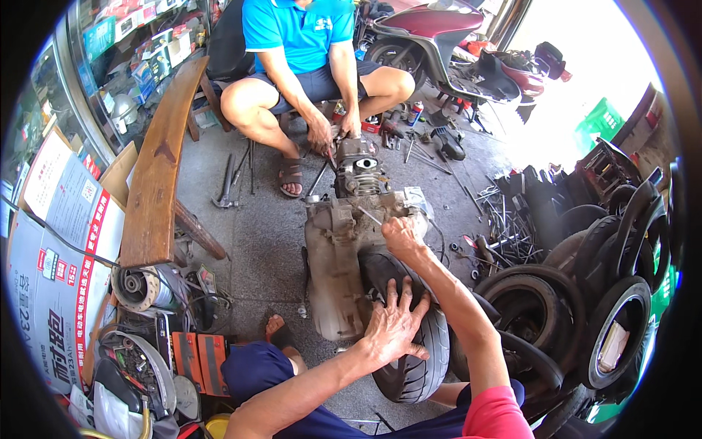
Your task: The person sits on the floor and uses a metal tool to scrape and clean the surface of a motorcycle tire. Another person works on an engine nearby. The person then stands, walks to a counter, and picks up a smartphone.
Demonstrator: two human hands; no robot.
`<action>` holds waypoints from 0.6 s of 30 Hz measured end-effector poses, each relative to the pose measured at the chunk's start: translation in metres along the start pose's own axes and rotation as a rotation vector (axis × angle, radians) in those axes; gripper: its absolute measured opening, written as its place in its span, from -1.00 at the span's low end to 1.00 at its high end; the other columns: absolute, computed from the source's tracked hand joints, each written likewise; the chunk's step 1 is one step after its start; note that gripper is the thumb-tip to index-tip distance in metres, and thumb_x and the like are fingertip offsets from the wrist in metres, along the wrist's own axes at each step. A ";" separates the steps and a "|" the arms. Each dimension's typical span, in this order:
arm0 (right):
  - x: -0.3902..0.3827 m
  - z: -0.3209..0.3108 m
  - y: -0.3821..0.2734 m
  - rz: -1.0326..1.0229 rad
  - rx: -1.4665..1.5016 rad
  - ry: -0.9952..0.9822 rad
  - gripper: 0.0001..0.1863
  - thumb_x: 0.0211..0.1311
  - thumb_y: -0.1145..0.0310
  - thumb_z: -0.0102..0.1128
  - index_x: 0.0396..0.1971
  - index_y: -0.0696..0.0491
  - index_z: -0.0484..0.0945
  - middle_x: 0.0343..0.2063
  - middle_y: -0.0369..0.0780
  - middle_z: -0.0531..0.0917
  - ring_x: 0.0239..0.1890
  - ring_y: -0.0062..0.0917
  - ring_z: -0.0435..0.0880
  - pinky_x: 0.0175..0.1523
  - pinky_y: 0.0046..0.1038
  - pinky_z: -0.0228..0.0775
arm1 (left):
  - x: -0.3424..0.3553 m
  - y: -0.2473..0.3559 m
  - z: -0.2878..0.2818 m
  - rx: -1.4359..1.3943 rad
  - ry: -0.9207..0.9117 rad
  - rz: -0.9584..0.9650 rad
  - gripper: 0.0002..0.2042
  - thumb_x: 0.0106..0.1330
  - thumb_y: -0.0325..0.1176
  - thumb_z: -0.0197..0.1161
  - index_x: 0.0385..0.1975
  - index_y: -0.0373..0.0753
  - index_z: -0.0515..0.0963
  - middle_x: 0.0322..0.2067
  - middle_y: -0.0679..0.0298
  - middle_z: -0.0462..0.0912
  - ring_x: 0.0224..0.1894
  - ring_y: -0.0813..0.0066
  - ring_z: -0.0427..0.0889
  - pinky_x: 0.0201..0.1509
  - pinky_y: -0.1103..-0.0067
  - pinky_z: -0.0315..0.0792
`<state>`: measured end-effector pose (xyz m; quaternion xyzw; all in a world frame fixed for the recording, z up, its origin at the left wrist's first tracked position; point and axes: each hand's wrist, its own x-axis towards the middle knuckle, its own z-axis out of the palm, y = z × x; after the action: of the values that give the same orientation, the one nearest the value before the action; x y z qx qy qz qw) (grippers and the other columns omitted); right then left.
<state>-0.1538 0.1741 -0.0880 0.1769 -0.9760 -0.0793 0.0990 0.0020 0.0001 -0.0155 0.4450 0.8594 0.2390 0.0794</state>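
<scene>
My left hand [396, 322] lies on the black tyre [417, 366] of a scooter's rear wheel with its fingers spread. My right hand [404, 238] is closed around a tool with a thin metal shaft [370, 215]; its handle is hidden in my fist. The shaft points up and left over a greasy scooter engine [333, 263], to which the wheel is joined. At the engine's far end, a finned cylinder [360, 179] with an open round port faces me. A person in a blue shirt sits opposite, with both hands [333, 135] at that far end.
A wooden bench [157, 168] stands on the left, beside cardboard boxes [62, 271] and a tray of small parts [131, 373]. Old tyres [526, 314] and loose metal tools [501, 216] pile up on the right. A hammer [225, 186] lies on the floor. Behind stands a dark red scooter [431, 25].
</scene>
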 end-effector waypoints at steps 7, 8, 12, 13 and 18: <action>0.005 0.014 0.013 0.057 -0.039 -0.020 -0.88 0.05 0.49 0.14 -0.50 0.05 0.67 -0.38 -0.07 0.66 -0.24 -0.17 0.69 -0.20 -0.10 0.47 | 0.002 0.002 -0.001 -0.012 -0.006 0.009 0.21 -0.24 0.35 0.45 0.41 -0.26 0.13 0.34 -0.45 0.00 0.32 -0.57 0.13 0.06 0.01 0.50; 0.001 0.013 0.009 0.039 -0.008 0.018 -0.88 0.04 0.49 0.14 -0.50 0.05 0.67 -0.37 -0.07 0.66 -0.23 -0.17 0.69 -0.19 -0.09 0.46 | 0.001 0.002 -0.002 -0.013 -0.009 0.005 0.21 -0.25 0.35 0.46 0.41 -0.26 0.13 0.35 -0.45 0.00 0.32 -0.57 0.13 0.06 0.01 0.50; 0.002 -0.005 0.010 0.022 0.034 -0.008 -0.91 0.03 0.47 0.16 -0.51 0.06 0.66 -0.37 -0.06 0.65 -0.23 -0.15 0.68 -0.18 -0.10 0.46 | 0.002 0.001 -0.002 0.001 -0.006 0.003 0.20 -0.25 0.34 0.46 0.41 -0.25 0.14 0.35 -0.44 0.00 0.33 -0.56 0.13 0.05 0.01 0.50; 0.002 -0.009 0.010 0.023 0.032 -0.008 -0.91 0.03 0.47 0.17 -0.51 0.06 0.66 -0.37 -0.07 0.65 -0.23 -0.16 0.68 -0.17 -0.10 0.46 | 0.002 0.001 0.000 0.004 -0.004 0.005 0.20 -0.25 0.34 0.46 0.41 -0.25 0.14 0.35 -0.44 0.00 0.33 -0.56 0.13 0.05 0.01 0.50; 0.013 0.007 0.018 0.099 -0.077 -0.042 -0.88 0.12 0.43 0.12 -0.42 0.04 0.66 -0.34 -0.11 0.65 -0.19 -0.20 0.68 -0.14 -0.17 0.47 | 0.004 0.004 -0.001 -0.031 0.001 0.016 0.20 -0.25 0.34 0.46 0.41 -0.24 0.14 0.35 -0.44 0.00 0.32 -0.56 0.14 0.06 0.01 0.50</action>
<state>-0.1733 0.1863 -0.0889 0.1229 -0.9816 -0.1156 0.0891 0.0021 0.0047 -0.0127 0.4502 0.8522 0.2531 0.0840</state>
